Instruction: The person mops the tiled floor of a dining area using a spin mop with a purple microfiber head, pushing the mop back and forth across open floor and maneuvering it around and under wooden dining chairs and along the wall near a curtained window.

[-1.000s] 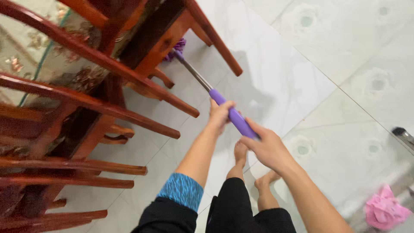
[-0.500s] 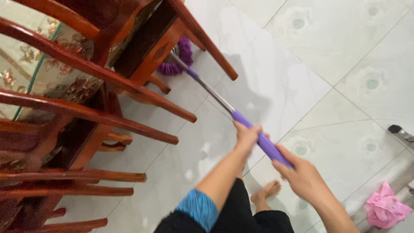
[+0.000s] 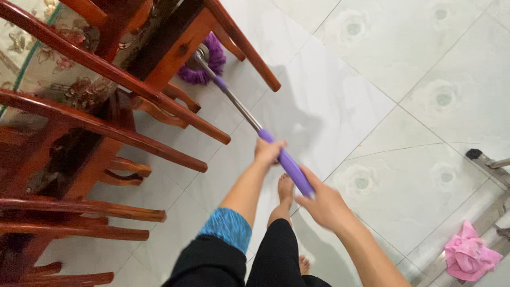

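I hold a mop with a metal shaft and purple grip [image 3: 289, 165]. My left hand [image 3: 267, 152] grips the upper part of the purple grip. My right hand [image 3: 324, 204] closes on its lower end, nearer my body. The purple stringy mop head [image 3: 204, 66] rests on the white tiled floor [image 3: 340, 106] under the red-brown wooden chairs [image 3: 159, 95]. My bare feet [image 3: 286, 188] stand on the tiles below the handle.
Several wooden chairs and a glass-topped table with a floral cloth [image 3: 37, 58] fill the left side. A pink cloth [image 3: 470, 255] lies at the lower right beside a metal frame with a black foot [image 3: 486, 159].
The mop head has slid out from under the chair towards me and is more visible. My hands and the handle have shifted right and down in view.
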